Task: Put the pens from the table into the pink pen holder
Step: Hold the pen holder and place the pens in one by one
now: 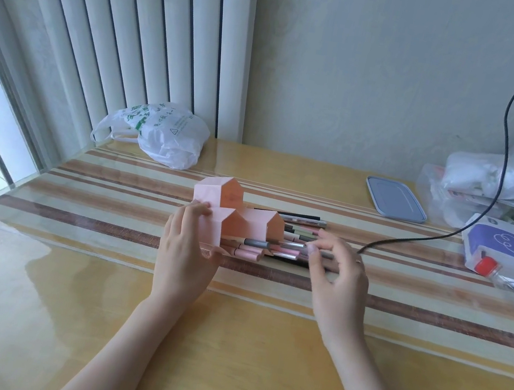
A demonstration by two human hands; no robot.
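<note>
Pens beside pink pen holder, left fingers gripping holder, right fingers pinching one pen.

We see through one wide-angle camera worn on a person's head, looking forward and down across a table toward the wall behind it. Both forearms reach in from the bottom edge, so we sit close over the near side. Straight lines bow toward the edges. There is no second view to compare.
</note>
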